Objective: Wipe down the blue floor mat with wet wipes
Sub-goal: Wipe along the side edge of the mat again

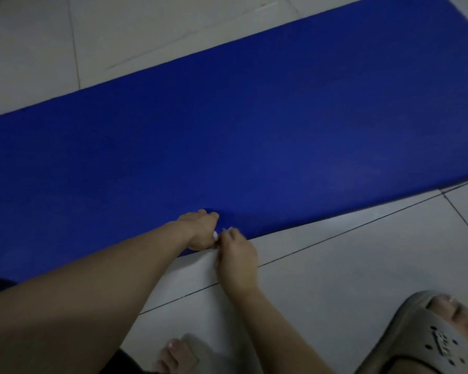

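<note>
Head view: left hand [200, 228], right hand [237, 256], grips curled on mat [254, 136] edge

The blue mat [254, 130] runs out of view at the left and far right edges. Where the left hand [200, 228] and right hand [237, 255] meet at its near edge, the fingertips are blurred, so any grip cannot be told. A slipper [427, 336] is cropped at the near right corner

so the blue mat [254, 136] lay wide open on top with bare tile floor [349, 265] along both long sides, only the left hand [200, 229] and right hand [237, 256] bunched at its near edge and a slipper [427, 344] nearby got in the way
</note>
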{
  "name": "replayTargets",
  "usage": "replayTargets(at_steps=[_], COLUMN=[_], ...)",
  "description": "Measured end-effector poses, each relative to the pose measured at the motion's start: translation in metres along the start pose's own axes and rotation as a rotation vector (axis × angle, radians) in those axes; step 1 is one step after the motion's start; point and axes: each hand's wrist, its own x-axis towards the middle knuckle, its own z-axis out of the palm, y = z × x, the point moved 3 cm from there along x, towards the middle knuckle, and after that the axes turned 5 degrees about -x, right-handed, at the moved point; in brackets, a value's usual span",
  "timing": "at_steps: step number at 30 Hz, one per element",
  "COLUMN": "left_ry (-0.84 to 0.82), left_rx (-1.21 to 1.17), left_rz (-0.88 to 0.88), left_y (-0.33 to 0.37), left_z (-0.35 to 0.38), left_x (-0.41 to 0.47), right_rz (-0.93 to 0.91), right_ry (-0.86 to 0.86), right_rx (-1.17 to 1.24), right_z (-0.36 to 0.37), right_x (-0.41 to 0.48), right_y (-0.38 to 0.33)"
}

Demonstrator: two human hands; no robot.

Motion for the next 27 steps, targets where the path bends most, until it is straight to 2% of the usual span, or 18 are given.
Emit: replayTargets(at_steps=[3, 5, 9, 12, 15, 18, 21, 24, 27], left_ry=[-0.013, -0.029, -0.030, -0.015, 0.023, 0.022, 0.021, -0.006, -0.001], left_rx=[-0.007, 0.001, -0.007, -0.018, -0.061, -0.063, -0.041, -0.030, -0.024], left_rz=[-0.026, -0.037, -0.017, -0.001, -0.011, -0.031, -0.055, -0.074, -0.095], left_y=[0.001, 0.000, -0.001, -0.001, -0.005, -0.005, -0.003, 0.000, 0.007], left_z=[0.000, 0.000, 0.001, 0.002, 0.005, 0.010, 0.006, 0.005, 0.001], left_x=[0.001, 0.001, 0.004, 0.007, 0.007, 0.006, 0.005, 0.002, 0.001], right_rz=[-0.141, -0.165, 0.065, 0.251, 0.310, 0.184, 0.031, -0.051, -0.217], right_ry=[-0.031, -0.032, -0.031, 0.073, 0.080, 0.023, -0.107, -0.275, -0.326], right_rx=[-0.077, -0.107, -0.079, -0.077, -0.037, -0.001, -0.045, -0.015, -0.012], right_z=[-0.002, -0.019, -0.063, -0.088, -0.083, -0.054, -0.026, -0.019, -0.023], right_x=[0.009, 0.015, 0.031, 0.039, 0.038, 0.031, 0.036, 0.033, 0.038], right_y=[0.006, 0.028, 0.090, 0.129, 0.122, 0.081, 0.041, 0.023, 0.016])
